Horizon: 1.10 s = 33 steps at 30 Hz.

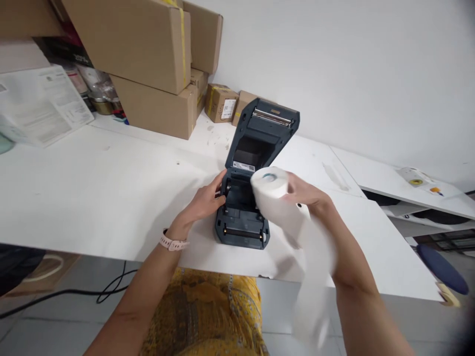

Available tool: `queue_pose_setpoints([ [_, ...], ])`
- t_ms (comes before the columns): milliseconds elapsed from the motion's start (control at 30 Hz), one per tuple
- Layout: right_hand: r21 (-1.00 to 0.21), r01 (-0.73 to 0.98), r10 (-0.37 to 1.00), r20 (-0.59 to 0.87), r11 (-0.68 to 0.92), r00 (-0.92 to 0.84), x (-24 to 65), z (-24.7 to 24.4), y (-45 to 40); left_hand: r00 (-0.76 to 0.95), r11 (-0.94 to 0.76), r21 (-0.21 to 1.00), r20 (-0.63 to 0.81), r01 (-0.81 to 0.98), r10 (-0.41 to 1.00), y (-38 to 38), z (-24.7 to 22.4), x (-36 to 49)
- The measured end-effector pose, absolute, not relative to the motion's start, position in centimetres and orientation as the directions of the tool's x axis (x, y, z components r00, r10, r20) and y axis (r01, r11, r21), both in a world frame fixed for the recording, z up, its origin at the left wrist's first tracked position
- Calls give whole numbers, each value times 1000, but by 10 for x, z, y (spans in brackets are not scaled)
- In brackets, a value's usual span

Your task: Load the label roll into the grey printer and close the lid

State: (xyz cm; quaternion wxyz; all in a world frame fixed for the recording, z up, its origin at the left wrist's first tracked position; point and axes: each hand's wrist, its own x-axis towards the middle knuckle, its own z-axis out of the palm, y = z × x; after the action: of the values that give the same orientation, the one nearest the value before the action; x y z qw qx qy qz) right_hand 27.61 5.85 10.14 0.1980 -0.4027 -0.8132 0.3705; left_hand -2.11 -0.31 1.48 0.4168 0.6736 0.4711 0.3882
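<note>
A dark label printer (243,217) stands on the white table with its lid (264,128) tilted up and its inside bare to view. Against the printer's left side rests my left hand (208,198), its fingers curled over the edge of the body. My right hand (302,190) grips a white label roll (270,183) from the right, just above the right side of the printer's bay. From the roll a long loose strip of labels (313,277) hangs down past the table's front edge, blurred by motion.
Cardboard boxes (156,104) are stacked at the back left, with small boxes (221,103) behind the printer. A plastic-covered paper (48,104) lies at the left. A black cable (74,291) runs below the table; a blue stool seat (441,267) is at the right.
</note>
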Motion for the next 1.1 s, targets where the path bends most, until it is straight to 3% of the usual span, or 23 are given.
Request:
queue_pose_setpoints([
  [100,-559,603,633,-170,569,-755,229,113,55,257,-235,923,158,305,953,-2,11,-23],
  [200,-298,694,656,-231,655,-718,199,106,59,247,-219,920,141,326,959,-3,9,-23],
  [267,-226,709,660,-260,668,-705,192,94,65,246,-220,919,141,328,959,-3,8,-23],
  [400,-197,689,633,-279,698,-722,196,75,71,261,-232,917,149,324,954,-3,8,-23],
  [633,-207,616,647,150,760,-748,216,55,-19,270,-246,906,155,345,950,-6,13,-20],
  [833,-159,687,704,221,709,-675,216,19,-100,263,-222,896,125,384,957,-8,18,-20],
  [1100,-176,719,735,268,673,-622,205,12,-105,239,-183,891,87,416,967,-6,16,-21],
])
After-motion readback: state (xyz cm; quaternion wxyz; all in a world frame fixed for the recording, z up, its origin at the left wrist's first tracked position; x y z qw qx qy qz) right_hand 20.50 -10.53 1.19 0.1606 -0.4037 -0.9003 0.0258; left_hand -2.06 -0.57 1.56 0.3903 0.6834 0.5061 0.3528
